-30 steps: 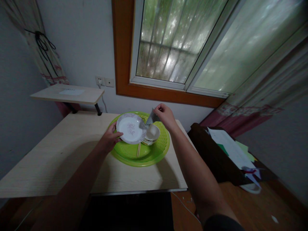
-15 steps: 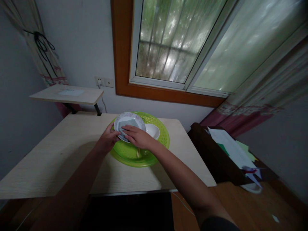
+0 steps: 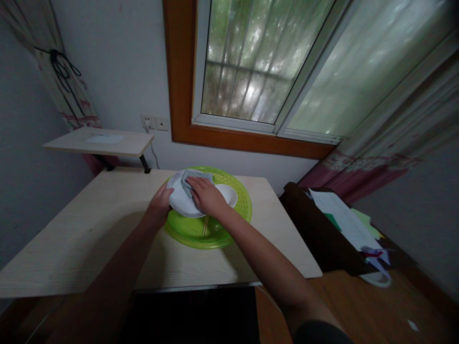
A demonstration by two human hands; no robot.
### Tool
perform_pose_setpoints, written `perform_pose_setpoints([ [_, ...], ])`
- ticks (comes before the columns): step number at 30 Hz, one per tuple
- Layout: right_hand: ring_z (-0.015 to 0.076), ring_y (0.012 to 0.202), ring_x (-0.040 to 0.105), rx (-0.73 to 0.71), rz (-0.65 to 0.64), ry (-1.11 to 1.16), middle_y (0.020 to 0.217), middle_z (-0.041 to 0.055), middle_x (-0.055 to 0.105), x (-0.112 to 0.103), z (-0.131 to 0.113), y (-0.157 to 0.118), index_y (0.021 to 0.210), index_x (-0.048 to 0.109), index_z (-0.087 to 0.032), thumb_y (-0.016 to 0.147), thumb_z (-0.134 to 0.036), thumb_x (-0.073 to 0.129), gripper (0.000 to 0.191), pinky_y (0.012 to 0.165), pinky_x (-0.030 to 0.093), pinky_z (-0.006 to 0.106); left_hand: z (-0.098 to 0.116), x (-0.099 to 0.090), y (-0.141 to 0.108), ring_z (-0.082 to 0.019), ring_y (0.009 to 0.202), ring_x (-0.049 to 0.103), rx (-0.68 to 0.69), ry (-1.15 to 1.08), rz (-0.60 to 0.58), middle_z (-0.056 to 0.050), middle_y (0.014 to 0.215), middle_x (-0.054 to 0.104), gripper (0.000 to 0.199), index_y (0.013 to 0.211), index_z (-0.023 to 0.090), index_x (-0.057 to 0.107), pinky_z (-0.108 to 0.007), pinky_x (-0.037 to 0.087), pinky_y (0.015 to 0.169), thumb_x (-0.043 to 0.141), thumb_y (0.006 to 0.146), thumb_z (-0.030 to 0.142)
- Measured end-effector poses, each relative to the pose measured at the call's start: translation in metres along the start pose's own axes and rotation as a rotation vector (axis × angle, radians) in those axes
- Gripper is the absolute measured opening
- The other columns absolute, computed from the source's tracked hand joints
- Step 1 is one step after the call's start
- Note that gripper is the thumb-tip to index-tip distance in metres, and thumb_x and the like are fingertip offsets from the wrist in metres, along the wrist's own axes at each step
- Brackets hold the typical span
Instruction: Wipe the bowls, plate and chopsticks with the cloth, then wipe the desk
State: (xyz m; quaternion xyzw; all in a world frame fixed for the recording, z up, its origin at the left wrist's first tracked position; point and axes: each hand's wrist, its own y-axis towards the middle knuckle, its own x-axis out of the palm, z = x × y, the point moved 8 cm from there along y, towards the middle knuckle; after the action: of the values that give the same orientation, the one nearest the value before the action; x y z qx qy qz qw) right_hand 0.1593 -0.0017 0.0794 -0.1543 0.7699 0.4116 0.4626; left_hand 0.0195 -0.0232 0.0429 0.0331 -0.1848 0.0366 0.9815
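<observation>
A white plate [image 3: 182, 201] with a patterned rim is held by its left edge in my left hand [image 3: 159, 205], thumb on top. My right hand [image 3: 208, 195] presses a grey cloth [image 3: 187, 184] onto the plate's upper right part, its fingers closed over the cloth. Beneath the plate lies a round green basket or tray [image 3: 186, 236] with a perforated right side. A white bowl [image 3: 229, 194] sits in it, partly behind my right hand. Chopsticks [image 3: 205, 225] rest in the green basket, their upper ends hidden.
The green basket stands on a pale wooden table [image 3: 118, 239]. A small raised shelf [image 3: 103, 142] with a paper on it is at the back left. Right of the table, a dark brown piece of furniture [image 3: 322, 239] holds papers [image 3: 344, 217].
My right hand and the cloth have moved up and slightly right across the plate. The plate has shifted slightly left and down with my left hand.
</observation>
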Motion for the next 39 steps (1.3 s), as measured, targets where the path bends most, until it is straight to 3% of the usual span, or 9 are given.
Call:
perform_pose_setpoints([
  [3,0.0253,0.141,0.046,-0.066,0.001,0.033,0.154,0.0106,0.050,-0.008,-0.007,-0.006,0.148,0.052,-0.023,0.100,-0.020,0.049,0.047,0.119,0.038,0.048,0.002,-0.010,0.007,-0.025,0.096,0.066,0.042,0.066,0.044,-0.010,0.110,0.072,0.047,0.125,0.017,0.064,-0.027,0.053,0.069,0.066,0.081,0.035],
  [7,0.0240,0.136,0.052,-0.140,-0.100,0.042,0.147,0.0090,0.058,-0.005,-0.017,-0.011,0.139,0.062,-0.023,0.104,-0.030,0.047,0.039,0.117,0.042,0.045,-0.004,-0.027,0.016,-0.022,0.090,0.067,0.052,0.124,0.103,-0.009,0.107,0.073,0.049,0.126,0.014,0.064,-0.026,0.051,0.068,0.063,0.084,0.039],
  [14,0.0224,0.148,0.040,-0.233,-0.155,0.010,0.157,0.0111,0.047,0.018,-0.033,-0.001,0.146,0.055,-0.016,0.107,-0.037,0.040,0.047,0.124,0.033,0.043,-0.002,-0.029,0.022,-0.029,0.112,0.065,0.157,0.333,0.053,-0.013,0.119,0.073,0.054,0.121,0.013,0.069,-0.039,0.052,0.098,0.058,0.089,0.055],
  [17,0.0242,0.150,0.037,-0.196,-0.120,-0.047,0.159,0.0134,0.043,0.023,-0.028,0.007,0.148,0.052,-0.012,0.107,-0.038,0.040,0.050,0.124,0.032,0.043,-0.004,-0.030,0.025,-0.030,0.119,0.063,0.169,0.387,0.042,-0.015,0.125,0.071,0.056,0.122,0.013,0.069,-0.042,0.048,0.107,0.056,0.090,0.057],
  [21,0.0263,0.148,0.040,-0.079,-0.091,-0.135,0.158,0.0163,0.044,0.022,-0.007,0.008,0.147,0.053,-0.007,0.107,-0.037,0.039,0.051,0.123,0.033,0.044,-0.003,-0.029,0.024,-0.030,0.115,0.066,0.180,0.385,0.022,-0.014,0.122,0.072,0.060,0.127,0.012,0.067,-0.043,0.049,0.105,0.054,0.091,0.058],
  [26,0.0265,0.135,0.054,0.038,-0.111,-0.227,0.142,0.0200,0.061,0.010,0.010,-0.011,0.130,0.067,-0.004,0.108,-0.038,0.036,0.051,0.118,0.038,0.041,0.001,-0.030,0.020,-0.028,0.114,0.066,0.202,0.401,0.064,-0.013,0.123,0.072,0.058,0.128,0.013,0.066,-0.040,0.050,0.103,0.050,0.094,0.057],
  [33,0.0236,0.097,0.068,0.153,-0.251,-0.209,0.098,0.0145,0.077,-0.008,-0.007,-0.037,0.097,0.076,-0.011,0.109,-0.036,0.032,0.053,0.094,0.049,0.036,0.007,-0.035,0.017,-0.028,0.120,0.061,0.228,0.526,0.183,-0.013,0.127,0.069,0.051,0.123,0.012,0.067,-0.038,0.044,0.109,0.046,0.096,0.051],
  [36,0.0206,0.089,0.069,0.162,-0.297,-0.083,0.094,0.0121,0.077,-0.005,-0.020,-0.040,0.092,0.076,-0.013,0.109,-0.035,0.035,0.049,0.090,0.049,0.034,0.008,-0.034,0.016,-0.028,0.118,0.062,0.230,0.542,0.192,-0.013,0.127,0.069,0.051,0.124,0.012,0.066,-0.039,0.045,0.108,0.044,0.096,0.050],
  [39,0.0181,0.096,0.070,0.086,-0.292,0.137,0.102,0.0082,0.078,0.001,-0.036,-0.035,0.100,0.076,-0.015,0.109,-0.033,0.036,0.044,0.094,0.049,0.031,0.006,-0.035,0.018,-0.028,0.118,0.062,0.216,0.543,0.194,-0.013,0.128,0.068,0.052,0.126,0.013,0.065,-0.039,0.045,0.108,0.043,0.097,0.049],
])
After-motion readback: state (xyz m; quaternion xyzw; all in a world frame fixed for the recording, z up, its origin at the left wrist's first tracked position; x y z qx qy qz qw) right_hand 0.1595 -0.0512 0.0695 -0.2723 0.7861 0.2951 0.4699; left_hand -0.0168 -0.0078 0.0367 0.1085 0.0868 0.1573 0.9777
